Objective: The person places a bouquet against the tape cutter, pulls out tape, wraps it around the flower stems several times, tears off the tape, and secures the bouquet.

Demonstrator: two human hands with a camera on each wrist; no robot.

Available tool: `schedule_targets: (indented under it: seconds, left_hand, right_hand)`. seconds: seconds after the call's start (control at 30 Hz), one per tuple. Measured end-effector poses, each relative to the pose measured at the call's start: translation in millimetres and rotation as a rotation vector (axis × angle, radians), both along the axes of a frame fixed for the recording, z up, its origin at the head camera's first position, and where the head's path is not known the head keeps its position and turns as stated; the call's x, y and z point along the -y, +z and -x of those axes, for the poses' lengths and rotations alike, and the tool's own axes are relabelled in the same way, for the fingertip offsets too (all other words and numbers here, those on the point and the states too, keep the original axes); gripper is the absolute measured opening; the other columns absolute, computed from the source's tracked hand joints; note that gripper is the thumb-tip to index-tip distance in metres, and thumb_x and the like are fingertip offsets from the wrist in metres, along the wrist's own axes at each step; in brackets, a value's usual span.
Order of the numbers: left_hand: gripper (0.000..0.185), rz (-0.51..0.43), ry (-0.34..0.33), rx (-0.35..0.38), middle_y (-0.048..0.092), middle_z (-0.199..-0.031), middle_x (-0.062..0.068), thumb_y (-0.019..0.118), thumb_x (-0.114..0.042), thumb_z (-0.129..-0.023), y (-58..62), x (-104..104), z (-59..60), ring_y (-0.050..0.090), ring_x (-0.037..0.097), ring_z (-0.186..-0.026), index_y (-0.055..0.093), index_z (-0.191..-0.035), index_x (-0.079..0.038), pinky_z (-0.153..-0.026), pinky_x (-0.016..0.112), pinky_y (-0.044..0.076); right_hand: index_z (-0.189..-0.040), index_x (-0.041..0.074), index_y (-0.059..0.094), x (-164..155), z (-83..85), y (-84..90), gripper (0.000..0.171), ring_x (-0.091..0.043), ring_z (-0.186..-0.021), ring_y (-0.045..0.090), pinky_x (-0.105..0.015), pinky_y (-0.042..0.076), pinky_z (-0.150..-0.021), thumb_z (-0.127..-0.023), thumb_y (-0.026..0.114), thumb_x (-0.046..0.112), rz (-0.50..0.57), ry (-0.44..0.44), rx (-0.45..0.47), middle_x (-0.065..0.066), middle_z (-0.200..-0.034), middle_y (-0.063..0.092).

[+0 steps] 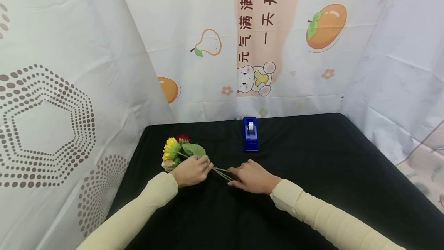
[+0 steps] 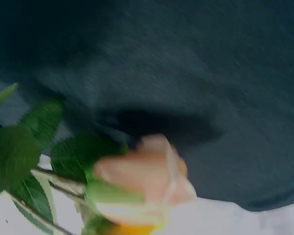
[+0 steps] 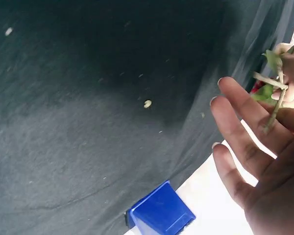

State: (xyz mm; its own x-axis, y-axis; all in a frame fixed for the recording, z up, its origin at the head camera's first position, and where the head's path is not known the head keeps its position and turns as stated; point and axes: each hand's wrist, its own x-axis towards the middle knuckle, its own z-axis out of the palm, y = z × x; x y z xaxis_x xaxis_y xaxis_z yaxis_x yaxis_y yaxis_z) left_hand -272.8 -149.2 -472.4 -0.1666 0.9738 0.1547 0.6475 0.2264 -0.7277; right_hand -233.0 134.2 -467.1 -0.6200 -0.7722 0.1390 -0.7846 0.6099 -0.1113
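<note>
Head view looks forward and down across table (image 1: 319, 157), left wrist close on pink rose (image 2: 137, 181), right wrist near right hand (image 3: 272, 176), sharing blue dispenser (image 3: 162, 209) with head.

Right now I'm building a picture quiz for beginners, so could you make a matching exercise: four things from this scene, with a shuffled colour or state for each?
1. tape dispenser
2. left hand
3. right hand
4. tablecloth

A. black
B. at the bare ends of the stems
C. blue
D. gripping near the flower heads

Pairs: 1-C; 2-D; 3-B; 4-A
</note>
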Motion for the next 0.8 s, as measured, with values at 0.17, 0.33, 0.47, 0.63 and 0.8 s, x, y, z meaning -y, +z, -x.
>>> schedule_targets:
  seconds: [0.17, 0.33, 0.47, 0.63, 0.8]
  left_hand:
    - [0.023, -0.021, 0.137, 0.034, 0.072, -0.096, 0.000, 0.063, -0.028, -0.102, -2.3, -12, -12.0, 0.054, 0.017, -0.084, 0.074, -0.114, -0.012, -0.058, 0.027, 0.047]
    - [0.021, -0.094, 0.297, 0.143, 0.072, -0.095, 0.000, 0.064, -0.027, -0.101, -2.3, -23, -23.5, 0.053, 0.018, -0.086, 0.075, -0.113, -0.014, -0.060, 0.028, 0.050]
    - [0.015, -0.178, 0.353, 0.254, 0.072, -0.088, -0.001, 0.065, -0.024, -0.100, -2.2, -29, -28.7, 0.047, 0.018, -0.079, 0.077, -0.103, -0.015, -0.058, 0.028, 0.044]
    - [0.021, -0.421, 0.479, 0.640, 0.070, -0.071, -0.005, 0.074, -0.033, -0.096, 4.5, -35, -28.5, 0.035, 0.017, -0.068, 0.080, -0.081, -0.019, -0.063, 0.031, 0.028]
    - [0.020, -0.570, 0.608, 1.003, 0.076, -0.090, -0.004, 0.079, -0.035, -0.091, 19.1, -37, -28.1, 0.036, 0.019, -0.073, 0.085, -0.092, -0.015, -0.070, 0.036, 0.025]
  right_hand:
    - [-0.093, 0.016, 0.064, -5, 4.2, -3.8, 0.011, 0.001, -0.050, 0.045, -0.023, 0.039, -0.049, -0.102, 0.066, 0.022, 0.010, 0.043, -0.003, 0.010, -0.060, 0.050]
    - [-0.090, 0.014, 0.067, -7, 5.8, -5.1, 0.011, -0.005, -0.061, 0.054, -0.026, 0.047, -0.057, -0.101, 0.067, 0.016, 0.007, 0.017, -0.004, 0.006, -0.070, 0.060]
    - [-0.092, 0.013, 0.073, -11, 5.6, -7.3, 0.010, -0.008, -0.067, 0.054, -0.027, 0.048, -0.061, -0.100, 0.067, 0.015, 0.014, 0.008, -0.051, 0.005, -0.078, 0.067]
    - [-0.093, 0.014, 0.078, -16, 5.7, -10.1, 0.010, -0.009, -0.068, 0.052, -0.027, 0.047, -0.061, -0.098, 0.070, 0.013, 0.028, 0.007, -0.118, 0.004, -0.082, 0.071]
    - [-0.095, 0.012, 0.080, -19, 6.4, -9.4, 0.011, -0.010, -0.071, 0.053, -0.028, 0.048, -0.065, -0.096, 0.070, 0.010, 0.058, 0.008, -0.139, 0.003, -0.086, 0.073]
